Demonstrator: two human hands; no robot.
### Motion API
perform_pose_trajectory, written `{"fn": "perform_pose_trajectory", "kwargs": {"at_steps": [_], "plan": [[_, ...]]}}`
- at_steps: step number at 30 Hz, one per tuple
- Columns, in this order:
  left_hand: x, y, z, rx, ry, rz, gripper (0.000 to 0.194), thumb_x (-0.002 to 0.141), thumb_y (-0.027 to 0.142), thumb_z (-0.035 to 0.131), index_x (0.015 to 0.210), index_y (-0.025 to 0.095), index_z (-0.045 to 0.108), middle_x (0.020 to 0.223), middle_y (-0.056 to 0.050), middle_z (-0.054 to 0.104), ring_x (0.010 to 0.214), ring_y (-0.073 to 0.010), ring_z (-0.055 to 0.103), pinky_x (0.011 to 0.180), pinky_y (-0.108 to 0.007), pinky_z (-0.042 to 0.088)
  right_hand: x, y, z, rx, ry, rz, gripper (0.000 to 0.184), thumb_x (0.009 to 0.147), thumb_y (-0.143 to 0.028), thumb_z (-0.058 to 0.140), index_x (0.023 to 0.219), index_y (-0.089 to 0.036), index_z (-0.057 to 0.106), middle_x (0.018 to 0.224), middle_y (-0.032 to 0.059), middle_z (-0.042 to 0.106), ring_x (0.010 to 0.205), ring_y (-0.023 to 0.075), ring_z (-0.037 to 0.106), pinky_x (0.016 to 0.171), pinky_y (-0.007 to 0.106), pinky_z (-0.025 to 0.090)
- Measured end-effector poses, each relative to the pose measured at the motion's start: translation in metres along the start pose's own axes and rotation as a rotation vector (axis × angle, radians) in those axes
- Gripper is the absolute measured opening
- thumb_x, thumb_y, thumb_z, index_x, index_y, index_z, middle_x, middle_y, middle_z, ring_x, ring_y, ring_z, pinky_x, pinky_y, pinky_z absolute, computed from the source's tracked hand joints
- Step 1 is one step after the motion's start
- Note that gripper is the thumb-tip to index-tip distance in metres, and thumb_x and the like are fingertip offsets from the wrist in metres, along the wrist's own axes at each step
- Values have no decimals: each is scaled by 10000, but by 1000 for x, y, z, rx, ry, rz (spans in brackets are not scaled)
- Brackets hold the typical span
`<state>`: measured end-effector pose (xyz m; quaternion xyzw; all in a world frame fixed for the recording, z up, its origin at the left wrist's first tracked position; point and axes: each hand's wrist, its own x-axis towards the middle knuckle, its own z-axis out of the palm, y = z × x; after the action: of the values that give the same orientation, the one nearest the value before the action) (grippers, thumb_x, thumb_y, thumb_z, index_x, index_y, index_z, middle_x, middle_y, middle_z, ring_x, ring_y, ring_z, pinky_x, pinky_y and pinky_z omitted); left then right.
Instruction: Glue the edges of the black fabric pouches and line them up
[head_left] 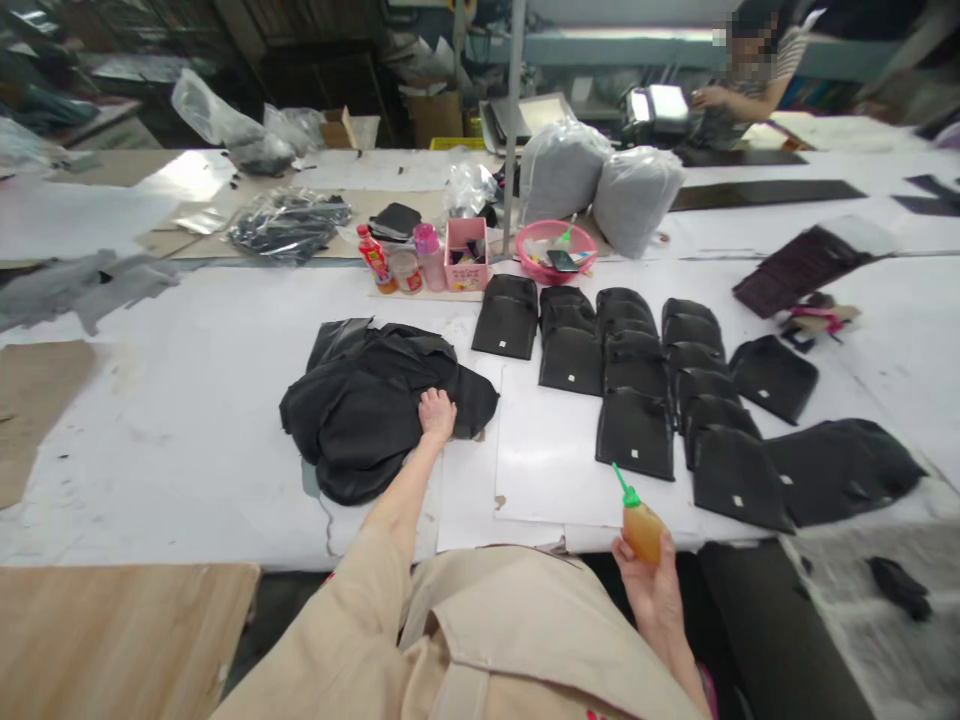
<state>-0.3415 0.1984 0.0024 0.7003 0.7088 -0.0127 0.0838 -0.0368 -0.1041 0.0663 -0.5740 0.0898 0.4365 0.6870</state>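
Nearest, at bottom L, was a wooden board (112, 630). R hand (651, 590), at the near edge of the white-covered table (225, 430), was partly closed, fingers and thumb round the lower part of a squeeze bottle (643, 532) w/ amber contents. Its green nozzle (628, 494) leaned up and to the L.

Further in, L hand (437, 413) lay on the R part of a black cloth heap (367, 405), fingers curled down; couldn't tell if it gripped a fold or just pressed. The heap sat L of centre, rumpled.

R of it lay black pieces (636, 435) in overlapping columns, several w/ a small white tag (text too small to read, btw), plus a loose one apart at R.

Beyond those: a red-capped bottle (376, 262), a jar (406, 272), a pink-capped bottle (430, 262) and a pink box (466, 268) side by side, then a pink basin (538, 268) w/ misc. small items. Behind the basin stood a metal pole (513, 130) and 2 plastic bags (565, 170), stuffed w/ grey matl.

Farthest, upper R, a person (750, 85) in a striped top was beside a machine (657, 112).
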Motion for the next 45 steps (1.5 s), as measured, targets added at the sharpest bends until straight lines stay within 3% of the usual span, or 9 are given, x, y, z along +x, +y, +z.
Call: {"fn": "perform_pose_trajectory", "kwargs": {"at_steps": [4, 9, 17, 20, 24, 29, 34, 40, 45], "plan": [[19, -14, 6, 15, 3, 26, 337, 968, 109, 351, 1123, 28, 639, 1205, -245, 586, 1134, -329, 567, 875, -367, 479, -8, 6, -8, 12, 15, -26, 457, 679, -582, 823, 967, -253, 692, 854, -15, 721, 562, 94, 511, 614, 289, 575], [37, -42, -13, -198, -22, 49, 281, 949, 199, 439, 1092, 127, 670, 1096, -154, 675, 953, -261, 650, 805, -323, 497, -4, 16, -13, 21, 21, -20, 469, 659, -606, 827, 918, -245, 677, 777, -27, 698, 535, 90, 501, 624, 294, 587], [-8, -82, -136, -919, 550, 5, 177, 836, 323, 567, 881, 181, 661, 694, 37, 585, 664, -142, 547, 702, -265, 477, 28, 10, 8, 46, -22, 101, 467, 631, -572, 855, 919, -243, 689, 789, -21, 708, 532, 90, 512, 615, 299, 592], [-51, -76, -165, -1395, 396, -13, 192, 787, 328, 571, 896, 197, 661, 750, 33, 638, 664, -138, 581, 643, -255, 494, 43, 4, 15, 34, -32, 128, 487, 631, -580, 854, 922, -229, 683, 795, -15, 705, 541, 85, 532, 617, 290, 592], [-87, -45, -134, -1453, -10, -86, 225, 717, 312, 598, 882, 178, 673, 734, 12, 666, 637, -151, 608, 572, -240, 487, 62, -6, 23, 19, -53, 152, 552, 583, -562, 890, 949, -211, 670, 817, -4, 706, 591, 94, 588, 630, 277, 598], [-94, -12, -40, -822, -413, 110, 146, 792, 213, 520, 775, 179, 661, 809, -24, 706, 818, -188, 647, 770, -279, 521, 73, -16, 22, -38, -93, 165, 578, 571, -572, 894, 961, -215, 663, 817, -9, 699, 617, 112, 617, 607, 283, 598], [-102, -2, -3, -372, -352, 117, 227, 897, 174, 495, 1009, 191, 691, 994, -81, 744, 942, -234, 682, 863, -319, 495, 71, -15, 18, -95, -24, 184, 555, 580, -587, 880, 958, -236, 675, 827, -7, 709, 704, 147, 661, 617, 289, 600], [-109, 12, 0, -482, -285, 118, 230, 899, 210, 555, 1095, 202, 676, 1032, -60, 741, 964, -231, 687, 884, -329, 515, 65, -11, 16, -117, -36, 205, 538, 612, -581, 860, 981, -229, 689, 847, 12, 719, 727, 151, 653, 639, 291, 596], [-101, 13, 4, -706, -376, 138, 587, 781, 121, 617, 1363, 180, 570, 1287, -88, 681, 1161, -246, 646, 967, -344, 536, 62, -11, 16, -121, -47, 193, 553, 588, -571, 879, 980, -229, 693, 874, 13, 723, 727, 149, 646, 647, 294, 596]]}}
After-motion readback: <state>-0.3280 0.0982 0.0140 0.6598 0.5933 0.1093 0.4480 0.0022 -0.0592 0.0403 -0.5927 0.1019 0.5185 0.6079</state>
